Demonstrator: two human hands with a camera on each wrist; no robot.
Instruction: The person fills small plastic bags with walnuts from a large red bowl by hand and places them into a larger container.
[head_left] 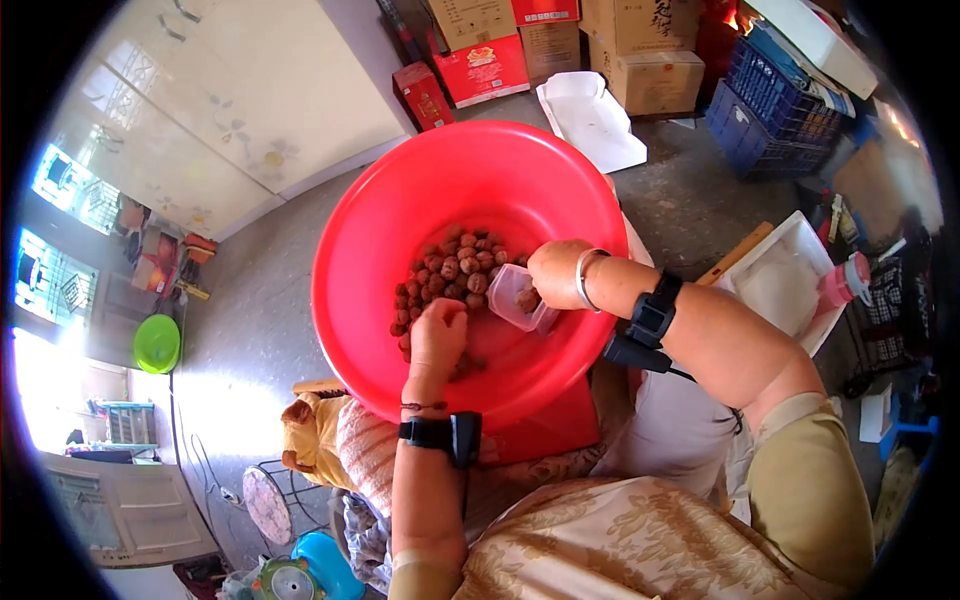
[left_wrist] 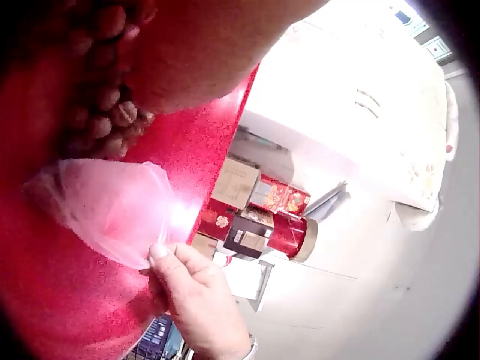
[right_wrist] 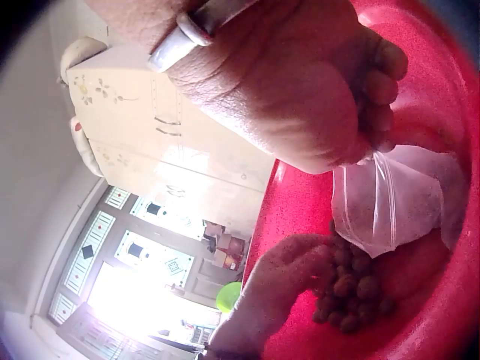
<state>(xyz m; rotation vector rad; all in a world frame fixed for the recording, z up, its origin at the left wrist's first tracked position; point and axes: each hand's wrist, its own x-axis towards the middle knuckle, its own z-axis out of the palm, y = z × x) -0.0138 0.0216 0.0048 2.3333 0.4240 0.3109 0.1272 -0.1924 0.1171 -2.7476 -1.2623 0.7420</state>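
Note:
A big red basin [head_left: 370, 205] holds a heap of brown walnuts [head_left: 470, 262]. My right hand [head_left: 558, 272] pinches the rim of a translucent plastic box [head_left: 507, 312] between thumb and fingers, as the left wrist view shows. The box is tilted inside the basin beside the walnuts, with a walnut [head_left: 527, 299] visible in it. At the near edge of the heap, my left hand [head_left: 438, 335] reaches down with bent fingers touching walnuts. Its fingertips are partly hidden, so I cannot tell whether it grips any. In the right wrist view, the left hand [right_wrist: 281, 281] lies below the box.
Cartons [head_left: 655, 80] and a white tray [head_left: 590, 120] stand beyond the basin. Blue crates [head_left: 770, 100] are stacked at the far right. Another white tray [head_left: 775, 285] lies under the right arm. A pale cabinet [head_left: 230, 90] and a green basin [head_left: 157, 344] are leftward.

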